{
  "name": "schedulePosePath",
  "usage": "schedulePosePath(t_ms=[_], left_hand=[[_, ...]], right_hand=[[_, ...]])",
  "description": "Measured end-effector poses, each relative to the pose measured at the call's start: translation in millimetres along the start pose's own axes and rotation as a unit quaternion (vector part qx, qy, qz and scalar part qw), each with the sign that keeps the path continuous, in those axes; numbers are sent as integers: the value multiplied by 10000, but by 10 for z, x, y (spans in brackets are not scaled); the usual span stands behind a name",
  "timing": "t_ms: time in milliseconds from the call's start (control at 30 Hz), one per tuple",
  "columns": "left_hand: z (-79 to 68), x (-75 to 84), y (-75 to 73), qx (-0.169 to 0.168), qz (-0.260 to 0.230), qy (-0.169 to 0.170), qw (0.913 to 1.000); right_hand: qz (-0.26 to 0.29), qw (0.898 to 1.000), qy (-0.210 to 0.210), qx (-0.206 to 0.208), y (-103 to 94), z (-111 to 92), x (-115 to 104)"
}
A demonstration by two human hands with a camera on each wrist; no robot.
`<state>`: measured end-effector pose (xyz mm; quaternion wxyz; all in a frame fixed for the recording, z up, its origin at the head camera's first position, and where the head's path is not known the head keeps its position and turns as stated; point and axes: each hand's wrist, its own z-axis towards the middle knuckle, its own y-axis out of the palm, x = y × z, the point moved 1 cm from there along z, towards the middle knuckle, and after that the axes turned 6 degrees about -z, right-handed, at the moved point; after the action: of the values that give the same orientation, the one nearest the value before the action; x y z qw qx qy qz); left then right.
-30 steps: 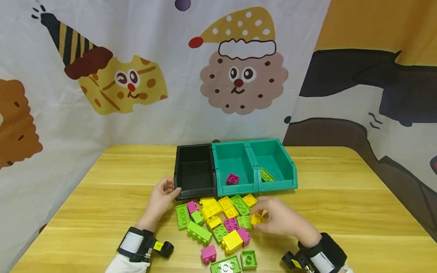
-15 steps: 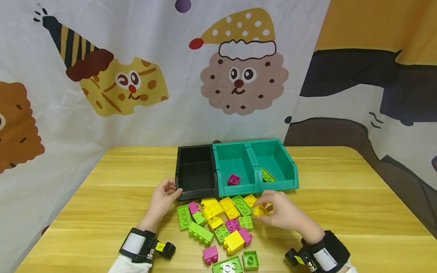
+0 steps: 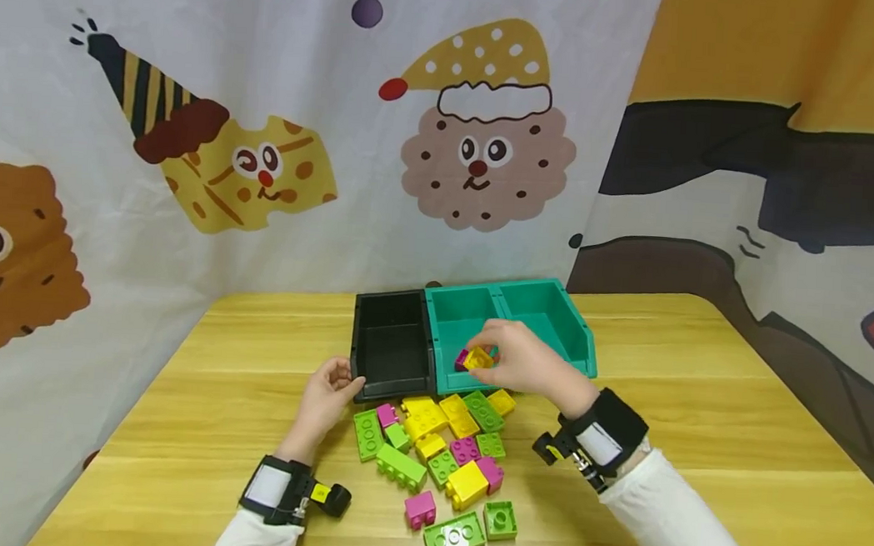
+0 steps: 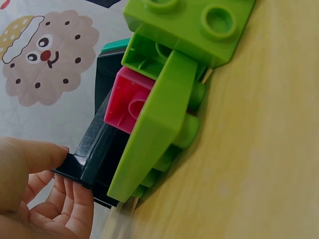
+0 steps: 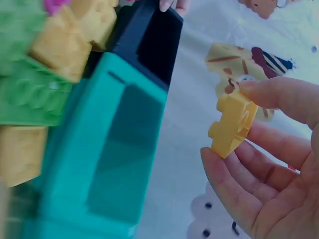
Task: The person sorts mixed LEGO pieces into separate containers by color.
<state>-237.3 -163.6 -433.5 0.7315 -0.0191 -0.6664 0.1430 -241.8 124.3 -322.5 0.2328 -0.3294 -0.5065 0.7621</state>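
My right hand (image 3: 522, 357) pinches a small yellow toy brick (image 5: 234, 122) between thumb and fingertips, over the left teal bin (image 3: 455, 316). In the head view that brick overlaps a magenta brick (image 3: 462, 360) inside the same bin. My left hand (image 3: 327, 398) grips the front left corner of the black bin (image 4: 82, 164), thumb on the rim and fingers curled beneath. The black bin has nothing in it. My right hand and wrist hide part of the right teal bin (image 3: 555, 314).
In front of the bins lies a loose group of yellow, green and magenta bricks, among them a long lime brick (image 3: 401, 468) and a yellow one (image 3: 466, 485). A green plate brick (image 3: 454, 539) lies nearest me. A printed curtain (image 3: 295, 256) hangs behind the table.
My right hand has carried the yellow brick from the right side of the pile, leftward and away from me, to over the left teal bin. The left hand keeps its grip on the black bin.
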Motion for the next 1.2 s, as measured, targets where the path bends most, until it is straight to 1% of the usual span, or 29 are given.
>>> schedulePosePath(t_ms=[67,133,300,467,667,767,1067,1133,1200], left_hand=[[9,-13,10,-22,15,-10,10000],[23,-23,15,-14,-29,-6,10000],[23,2,2,77,-140,17,9999],[21,5,16,10,-179,-55,9998],[15,-9,13,20,-222,-18,9998],[12,-11,7,-7,-184,-34,9998],[19,-7,0,-36,-168,-79,9998],[17,-6,0,-30,-160,-87,9998],[17,-7,-1,-10,-172,-84,9998]], right_hand=[[-15,10000,65,-23,9,135,-55],[6,9998,161,-76,63,265,-123],[105,9988,350,-325,321,563,-327],[86,9977,392,-547,536,742,-484],[-196,9946,531,-868,741,808,-544],[-314,9932,586,-955,820,821,-554],[-380,9906,887,-974,904,865,-581],[-398,9897,902,-1041,922,855,-581],[-418,9873,963,-1191,940,854,-585]])
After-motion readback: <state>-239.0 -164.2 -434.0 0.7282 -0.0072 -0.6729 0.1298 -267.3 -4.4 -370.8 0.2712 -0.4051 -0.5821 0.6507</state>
